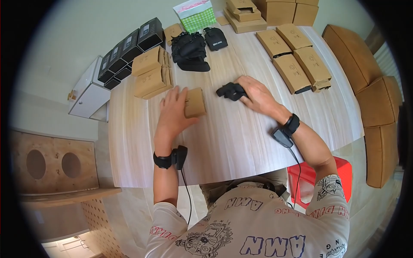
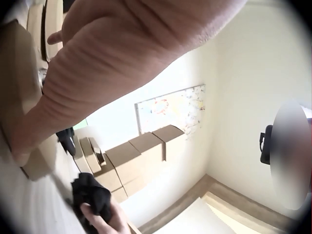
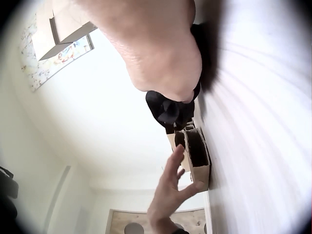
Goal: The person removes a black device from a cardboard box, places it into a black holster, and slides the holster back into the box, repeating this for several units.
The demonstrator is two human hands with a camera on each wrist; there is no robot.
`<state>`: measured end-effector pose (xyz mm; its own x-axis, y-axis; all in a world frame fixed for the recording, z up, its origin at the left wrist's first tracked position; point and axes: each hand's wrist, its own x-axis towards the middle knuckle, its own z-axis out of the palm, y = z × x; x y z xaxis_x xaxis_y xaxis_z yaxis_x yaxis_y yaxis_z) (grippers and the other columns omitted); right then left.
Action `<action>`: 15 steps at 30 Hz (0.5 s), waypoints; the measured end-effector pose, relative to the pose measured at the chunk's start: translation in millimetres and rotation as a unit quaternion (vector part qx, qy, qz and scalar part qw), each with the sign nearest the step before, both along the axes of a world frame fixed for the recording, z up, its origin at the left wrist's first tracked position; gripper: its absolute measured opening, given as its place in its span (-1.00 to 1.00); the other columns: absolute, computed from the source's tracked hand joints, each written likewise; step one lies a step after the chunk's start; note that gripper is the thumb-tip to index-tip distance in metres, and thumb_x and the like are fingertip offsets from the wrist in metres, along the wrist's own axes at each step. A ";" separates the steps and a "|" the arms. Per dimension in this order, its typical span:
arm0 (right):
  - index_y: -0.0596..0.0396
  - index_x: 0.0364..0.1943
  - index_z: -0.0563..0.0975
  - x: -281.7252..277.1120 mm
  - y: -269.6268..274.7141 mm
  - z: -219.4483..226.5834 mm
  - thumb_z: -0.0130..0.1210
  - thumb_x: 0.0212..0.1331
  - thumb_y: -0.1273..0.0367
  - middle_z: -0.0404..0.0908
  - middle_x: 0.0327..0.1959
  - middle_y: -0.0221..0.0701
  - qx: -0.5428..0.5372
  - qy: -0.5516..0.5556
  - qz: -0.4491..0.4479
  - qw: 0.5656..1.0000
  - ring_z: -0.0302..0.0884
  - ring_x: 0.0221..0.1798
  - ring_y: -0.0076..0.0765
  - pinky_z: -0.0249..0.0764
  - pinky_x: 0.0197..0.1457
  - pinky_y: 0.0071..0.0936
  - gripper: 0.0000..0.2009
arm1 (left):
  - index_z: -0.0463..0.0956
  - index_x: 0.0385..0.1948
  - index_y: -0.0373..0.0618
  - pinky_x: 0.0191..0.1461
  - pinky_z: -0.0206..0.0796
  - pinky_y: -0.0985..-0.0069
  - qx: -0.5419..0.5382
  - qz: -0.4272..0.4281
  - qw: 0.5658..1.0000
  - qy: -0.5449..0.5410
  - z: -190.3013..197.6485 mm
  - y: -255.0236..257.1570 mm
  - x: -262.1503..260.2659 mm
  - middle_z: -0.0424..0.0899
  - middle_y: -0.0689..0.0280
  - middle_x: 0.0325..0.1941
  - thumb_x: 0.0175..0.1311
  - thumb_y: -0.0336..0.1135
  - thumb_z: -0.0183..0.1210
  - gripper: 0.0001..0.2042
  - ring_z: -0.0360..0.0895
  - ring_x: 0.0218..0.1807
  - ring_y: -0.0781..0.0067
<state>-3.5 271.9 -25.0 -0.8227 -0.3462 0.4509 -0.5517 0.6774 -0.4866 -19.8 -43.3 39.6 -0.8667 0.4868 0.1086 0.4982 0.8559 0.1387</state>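
Note:
In the head view the left hand (image 1: 171,112) rests against the left side of a small brown carton (image 1: 195,103) on the table, fingers extended and thumb near its lower edge. The right hand (image 1: 260,98) grips a bunched black cloth-like item (image 1: 231,91) just above the tabletop, to the right of that carton. In the left wrist view, the carton (image 2: 43,158) lies beside the left hand (image 2: 97,63), and the black item (image 2: 92,195) is in the right hand's fingers. The right wrist view shows the black item (image 3: 168,108) partly hidden behind the right hand (image 3: 156,53).
Brown boxes (image 1: 150,81) and black boxes (image 1: 150,33) stand at the left. Black items (image 1: 189,49), a black pouch (image 1: 215,38) and a green checked bag (image 1: 195,17) are at the back of the table (image 1: 241,142). More cartons (image 1: 292,73) lie at the right.

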 end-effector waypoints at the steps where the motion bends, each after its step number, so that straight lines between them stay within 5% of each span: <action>1: 0.18 0.04 0.51 -0.8 -0.2 0.9 0.21 0.12 0.53 0.59 -0.02 -0.09 -0.028 -0.020 -0.012 0.999 0.55 0.15 0.16 0.51 0.22 -0.04 -0.65 | 0.32 0.49 -0.21 0.62 0.17 0.12 -0.002 0.001 1.000 0.001 -3.5 -6.8 -2.9 0.37 -0.06 0.55 -0.08 -0.26 0.63 -0.03 0.29 0.56 -0.18; 6: 0.21 0.03 0.51 -1.7 -2.9 0.6 0.21 0.17 0.49 0.63 -0.04 -0.04 -0.048 -0.070 -0.040 0.996 0.59 0.08 0.23 0.51 0.15 0.01 -0.67 | 0.34 0.47 -0.29 0.52 0.29 0.16 0.140 -0.009 0.989 -0.053 -33.3 -7.7 -17.1 0.46 0.01 0.42 -0.09 -0.24 0.66 -0.02 0.39 0.46 -0.12; 8: 0.23 0.02 0.52 -0.3 -8.1 -0.6 0.23 0.19 0.47 0.64 -0.08 -0.01 -0.174 -0.137 0.013 0.975 0.60 0.02 0.27 0.52 0.11 0.02 -0.69 | 0.34 0.46 -0.30 0.50 0.31 0.17 0.164 -0.027 0.985 -0.053 -38.3 2.0 -17.4 0.47 0.02 0.39 -0.09 -0.24 0.66 -0.02 0.41 0.43 -0.11; 13: 0.22 0.01 0.54 12.4 -16.4 10.4 0.23 0.21 0.47 0.66 -0.09 0.00 -0.096 -0.107 -0.016 0.989 0.61 0.01 0.27 0.54 0.09 0.00 -0.71 | 0.35 0.45 -0.31 0.48 0.33 0.21 0.203 -0.053 0.976 -0.053 -37.9 13.3 -14.2 0.49 0.04 0.32 -0.08 -0.23 0.67 -0.03 0.44 0.38 -0.08; 15: 0.19 -0.04 0.54 12.1 -13.7 6.4 0.24 0.21 0.47 0.65 -0.10 -0.03 -0.014 -0.042 -0.097 0.994 0.63 0.02 0.22 0.56 0.09 0.00 -0.75 | 0.35 0.45 -0.31 0.48 0.33 0.23 0.243 -0.056 0.965 -0.077 -36.8 12.1 -16.0 0.49 0.04 0.32 -0.08 -0.23 0.67 -0.03 0.44 0.38 -0.07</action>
<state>8.6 258.1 -18.6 -0.9078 -0.1648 0.3857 -0.3685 0.7527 -0.5456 -35.8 -31.2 2.8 -0.8355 0.5027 0.2220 0.5257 0.6135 0.5893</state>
